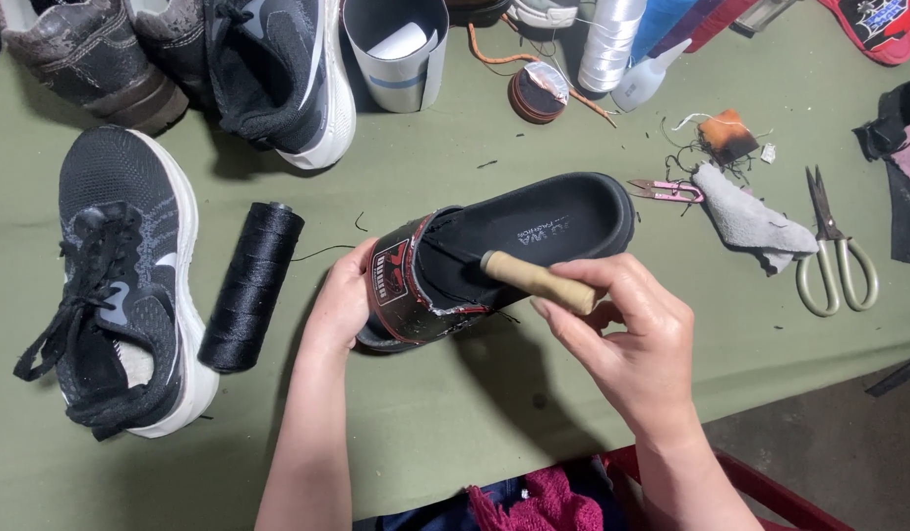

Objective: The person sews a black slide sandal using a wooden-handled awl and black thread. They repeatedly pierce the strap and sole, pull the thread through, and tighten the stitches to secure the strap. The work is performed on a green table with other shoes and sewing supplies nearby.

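Bare table (pixel 416 433) lies before the slipper (pixel 514 246); black thread spool (pixel 250 285) crowds its left.

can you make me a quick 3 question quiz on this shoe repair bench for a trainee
1. True or false: the right hand holds a tool with a wooden handle whose tip goes inside the black slipper.
2. What lies on the green table between the black sneaker and the left hand?
A. scissors
B. a spool of black thread
C. a grey cloth
3. Fill in: the scissors lie to the ____ of the slipper in the picture.

Key
1. True
2. B: the spool of black thread
3. right, just past the grey cloth
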